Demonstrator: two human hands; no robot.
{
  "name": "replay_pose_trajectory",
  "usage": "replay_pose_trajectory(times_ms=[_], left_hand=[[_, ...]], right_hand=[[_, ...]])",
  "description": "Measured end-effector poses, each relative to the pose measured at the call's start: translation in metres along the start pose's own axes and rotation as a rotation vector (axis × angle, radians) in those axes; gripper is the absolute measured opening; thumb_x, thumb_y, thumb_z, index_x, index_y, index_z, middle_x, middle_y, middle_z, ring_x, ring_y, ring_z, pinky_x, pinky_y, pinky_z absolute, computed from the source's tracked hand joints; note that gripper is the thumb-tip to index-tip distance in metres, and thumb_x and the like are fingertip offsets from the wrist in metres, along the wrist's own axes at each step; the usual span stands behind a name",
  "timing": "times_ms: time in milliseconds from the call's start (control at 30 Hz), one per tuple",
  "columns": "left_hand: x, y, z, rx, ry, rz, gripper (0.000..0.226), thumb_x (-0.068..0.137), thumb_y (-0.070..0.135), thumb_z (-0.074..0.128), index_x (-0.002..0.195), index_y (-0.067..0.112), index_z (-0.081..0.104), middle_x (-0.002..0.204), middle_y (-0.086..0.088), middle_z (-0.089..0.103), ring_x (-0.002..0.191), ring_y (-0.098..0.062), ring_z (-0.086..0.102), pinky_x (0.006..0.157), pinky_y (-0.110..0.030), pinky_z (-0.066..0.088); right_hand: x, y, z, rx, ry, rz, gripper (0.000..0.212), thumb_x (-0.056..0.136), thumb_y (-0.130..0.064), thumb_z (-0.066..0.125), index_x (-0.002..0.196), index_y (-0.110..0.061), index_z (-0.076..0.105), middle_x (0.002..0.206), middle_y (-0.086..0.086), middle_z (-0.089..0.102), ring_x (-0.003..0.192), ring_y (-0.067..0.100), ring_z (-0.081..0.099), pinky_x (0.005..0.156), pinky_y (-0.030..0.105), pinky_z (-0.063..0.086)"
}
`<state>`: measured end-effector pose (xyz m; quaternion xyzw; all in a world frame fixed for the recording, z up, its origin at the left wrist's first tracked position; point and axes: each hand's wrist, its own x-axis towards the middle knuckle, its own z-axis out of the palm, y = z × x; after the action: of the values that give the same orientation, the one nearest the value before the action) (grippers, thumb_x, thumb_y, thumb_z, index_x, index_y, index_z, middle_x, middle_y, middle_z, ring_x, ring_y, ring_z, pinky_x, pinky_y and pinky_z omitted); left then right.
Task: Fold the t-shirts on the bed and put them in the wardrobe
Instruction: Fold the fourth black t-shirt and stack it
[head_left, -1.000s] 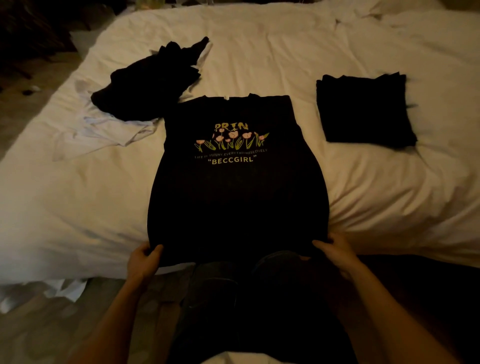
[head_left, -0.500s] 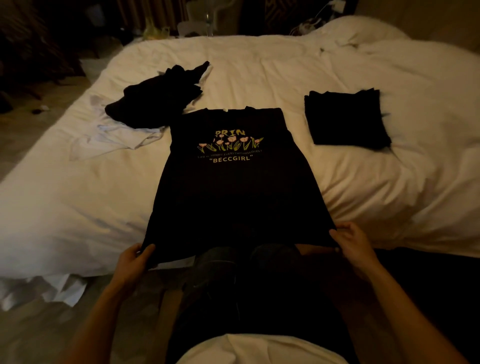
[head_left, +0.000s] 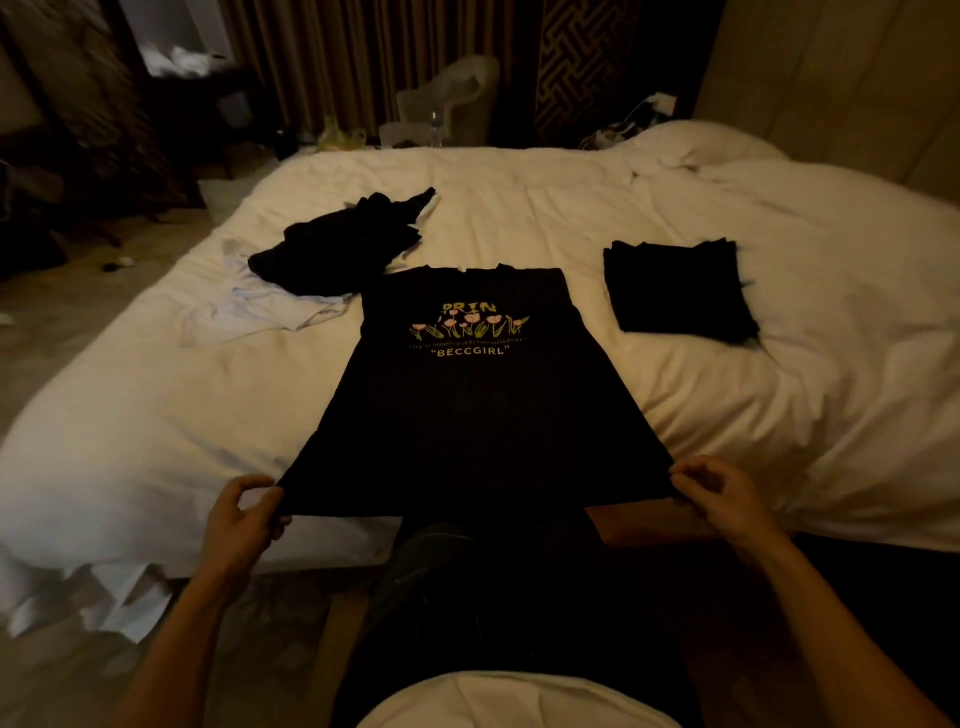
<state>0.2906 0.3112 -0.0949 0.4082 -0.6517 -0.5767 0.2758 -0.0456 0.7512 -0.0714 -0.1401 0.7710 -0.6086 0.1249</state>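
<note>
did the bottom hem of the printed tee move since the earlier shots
Yes. The printed tee's hem, pinched by the left hand and right hand, now sits a little higher above the bed's near edge than before.

— what was the printed t-shirt (head_left: 467, 426) like?
— matt black cloth, smooth, with a flat coloured print.
— and the bed (head_left: 779, 415)?
— matt white cloth, soft and creased. the folded t-shirt (head_left: 680, 291) was the same dull black cloth.
</note>
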Motion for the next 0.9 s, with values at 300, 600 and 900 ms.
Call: replay_pose_trajectory(times_ms=[300, 600, 900], left_hand=[[0.005, 0.021, -0.007, -0.003, -0.061, 0.023, 0.019, 0.102, 0.006, 0.049, 0.109, 0.0, 0.066, 0.077, -0.021, 0.062, 0.065, -0.027, 0.054, 0.048, -0.021, 0.044], [0.025, 0.075, -0.002, -0.106, -0.121, -0.026, 0.034, 0.094, -0.013, 0.049, 0.121, 0.004, 0.06, 0.101, -0.017, 0.066, 0.093, -0.028, 0.061, 0.092, -0.042, 0.044], [0.062, 0.12, 0.005, -0.08, 0.003, 0.085, 0.02, 0.093, 0.001, 0.064, 0.112, 0.008, 0.068, 0.086, -0.01, 0.067, 0.079, -0.02, 0.061, 0.075, -0.035, 0.045]], right_hand=[[0.011, -0.01, -0.011, -0.039, -0.068, 0.012, 0.019, 0.088, -0.002, 0.066, 0.088, -0.02, 0.074, 0.072, -0.004, 0.072, 0.06, 0.003, 0.064, 0.05, 0.012, 0.046], [0.031, -0.051, -0.008, 0.147, -0.116, -0.103, 0.047, 0.065, 0.008, 0.074, 0.092, -0.031, 0.08, 0.096, -0.009, 0.077, 0.089, 0.003, 0.07, 0.074, 0.014, 0.055], [0.066, -0.095, 0.003, 0.104, 0.156, -0.187, 0.007, 0.093, -0.018, 0.068, 0.099, -0.02, 0.071, 0.08, -0.005, 0.069, 0.069, 0.001, 0.063, 0.061, 0.023, 0.051]])
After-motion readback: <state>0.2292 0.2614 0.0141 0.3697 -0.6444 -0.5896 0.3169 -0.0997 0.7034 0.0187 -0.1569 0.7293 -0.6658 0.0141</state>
